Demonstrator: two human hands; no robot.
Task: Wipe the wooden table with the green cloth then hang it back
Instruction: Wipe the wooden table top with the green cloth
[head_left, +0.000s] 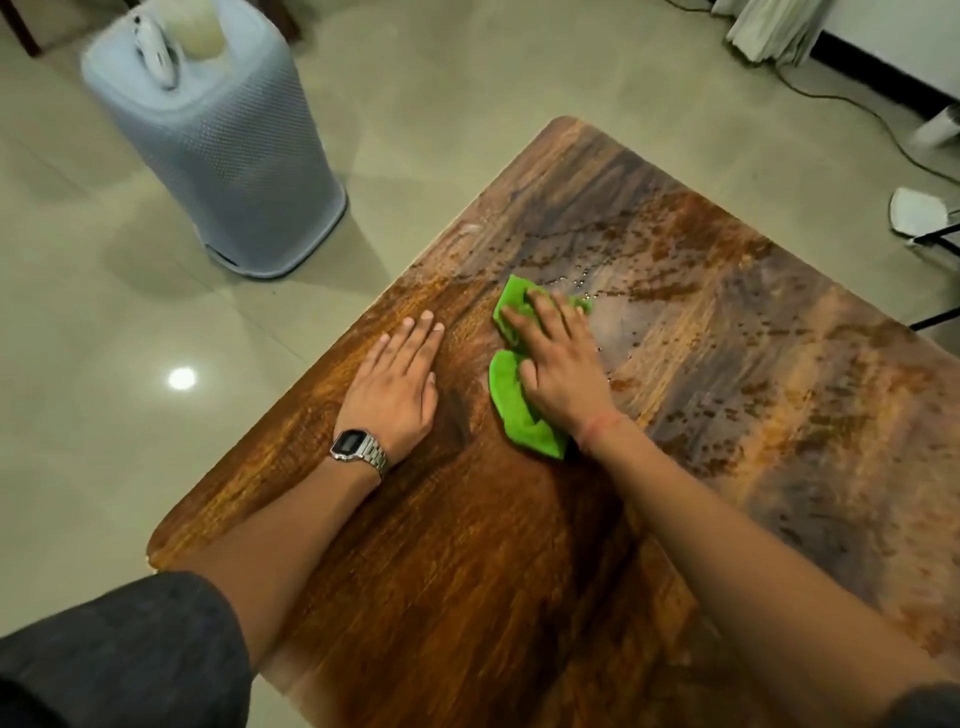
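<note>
the wooden counter (519, 545) fills most of the view, and its near edge and right side are cut off by the frame. its far right part is covered with small water drops and wet streaks, while the near left part looks dry and darker. on the tiled floor (104, 364) behind it stands a pale blue basket (218, 156) with something white on top, too blurred to make out. at the top right, a curtain (769, 26) and a cable (857, 109) are only partly in view.

the right hand (558, 364) lies flat with fingers spread, pressing down on the green cloth (511, 400), not closed around it. the cloth is bunched on the counter near the middle, at the border of the wet area, and the hand hides much of it. the left hand (397, 379) rests open, palm down, on the bare wood just beside the cloth, not touching it. a metal watch (358, 447) is on the left wrist.
</note>
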